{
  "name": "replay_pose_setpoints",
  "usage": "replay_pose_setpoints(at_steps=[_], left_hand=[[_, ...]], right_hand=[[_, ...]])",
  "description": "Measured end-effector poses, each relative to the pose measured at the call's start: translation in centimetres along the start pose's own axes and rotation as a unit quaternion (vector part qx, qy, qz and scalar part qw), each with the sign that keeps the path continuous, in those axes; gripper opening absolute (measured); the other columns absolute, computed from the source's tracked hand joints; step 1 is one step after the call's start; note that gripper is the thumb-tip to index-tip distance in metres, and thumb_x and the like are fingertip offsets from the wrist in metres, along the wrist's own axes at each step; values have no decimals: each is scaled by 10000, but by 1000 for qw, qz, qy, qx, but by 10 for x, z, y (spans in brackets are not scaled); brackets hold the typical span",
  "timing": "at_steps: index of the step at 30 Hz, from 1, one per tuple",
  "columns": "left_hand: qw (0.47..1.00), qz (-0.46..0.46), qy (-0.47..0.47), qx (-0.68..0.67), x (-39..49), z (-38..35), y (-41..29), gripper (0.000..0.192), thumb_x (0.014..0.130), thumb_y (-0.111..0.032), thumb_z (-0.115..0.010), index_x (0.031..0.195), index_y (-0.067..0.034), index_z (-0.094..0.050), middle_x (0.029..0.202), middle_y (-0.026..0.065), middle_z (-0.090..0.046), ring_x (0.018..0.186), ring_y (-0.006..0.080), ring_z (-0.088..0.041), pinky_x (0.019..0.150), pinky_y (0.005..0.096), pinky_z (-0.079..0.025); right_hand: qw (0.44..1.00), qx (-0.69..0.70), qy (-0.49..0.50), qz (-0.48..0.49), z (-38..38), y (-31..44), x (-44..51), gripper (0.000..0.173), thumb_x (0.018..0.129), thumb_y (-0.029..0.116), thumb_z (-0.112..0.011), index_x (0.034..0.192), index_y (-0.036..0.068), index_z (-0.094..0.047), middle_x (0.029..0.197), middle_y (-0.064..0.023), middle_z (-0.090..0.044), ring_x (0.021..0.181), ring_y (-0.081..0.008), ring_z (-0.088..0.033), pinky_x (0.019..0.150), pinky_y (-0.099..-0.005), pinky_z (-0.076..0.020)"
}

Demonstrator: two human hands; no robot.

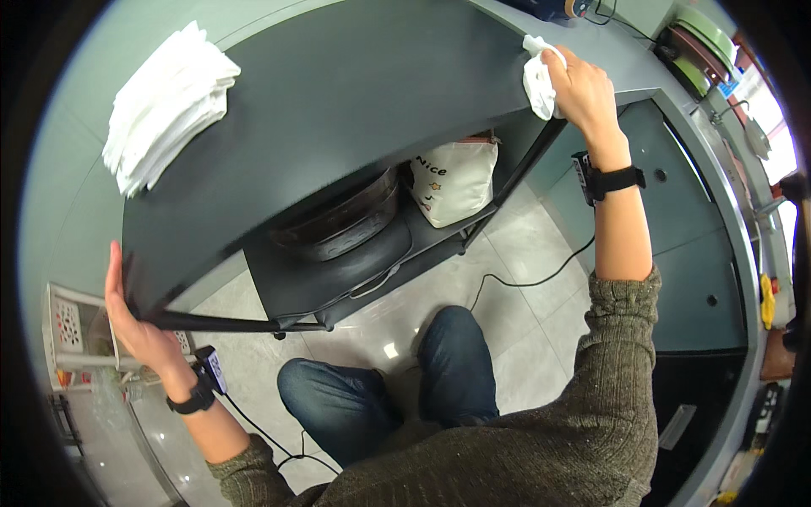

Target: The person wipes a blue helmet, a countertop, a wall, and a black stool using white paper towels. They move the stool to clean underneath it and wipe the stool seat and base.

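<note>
A dark grey shelf rack (355, 95) stands before me, its top board slanting across the view. At the board's right corner my right hand (580, 89) grips a crumpled white tissue (538, 79) against the edge. My left hand (136, 323) rests against the near left corner of the board, beside the black leg, fingers pointing up and extended, with nothing seen in it. A stack of folded white tissues (174, 104) lies on the left end of the board.
Below the top, a lower shelf holds a dark pan (342, 218) and a white printed pouch (456, 180). A counter (624, 60) with stacked basins (697, 47) adjoins on the right, above green cabinets (684, 247). A white storage rack (82, 323) stands left. Black cables (538, 282) trail from both wrists.
</note>
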State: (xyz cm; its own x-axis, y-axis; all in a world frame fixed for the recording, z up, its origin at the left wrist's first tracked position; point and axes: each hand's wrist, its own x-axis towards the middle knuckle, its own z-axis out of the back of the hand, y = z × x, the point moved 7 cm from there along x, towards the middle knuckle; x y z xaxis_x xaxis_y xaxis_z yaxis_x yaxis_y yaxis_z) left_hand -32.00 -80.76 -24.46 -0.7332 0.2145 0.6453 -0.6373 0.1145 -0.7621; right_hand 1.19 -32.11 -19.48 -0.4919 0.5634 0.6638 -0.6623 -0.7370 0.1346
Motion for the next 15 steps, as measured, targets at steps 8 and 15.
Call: replay_pose_setpoints(at_steps=[8,15], left_hand=[[993,-47,11,105,5,10,-3,472,1085,-268,-327,1288,55,-605,1329,136,-618,1253,219,-549,1118,344,-363],[994,-44,2,101,4,11,-3,495,1079,-313,-325,1292,36,-604,1339,133,-610,1267,211,-540,1120,336,-348]], right_hand=[[986,-36,-111,119,5,16,-12,370,977,377,-462,991,98,-705,856,-194,-691,890,-373,-655,831,-476,-487],[951,183,-224,112,8,71,-62,259,955,288,-560,1064,114,-719,959,-126,-707,929,-324,-655,842,-414,-505]])
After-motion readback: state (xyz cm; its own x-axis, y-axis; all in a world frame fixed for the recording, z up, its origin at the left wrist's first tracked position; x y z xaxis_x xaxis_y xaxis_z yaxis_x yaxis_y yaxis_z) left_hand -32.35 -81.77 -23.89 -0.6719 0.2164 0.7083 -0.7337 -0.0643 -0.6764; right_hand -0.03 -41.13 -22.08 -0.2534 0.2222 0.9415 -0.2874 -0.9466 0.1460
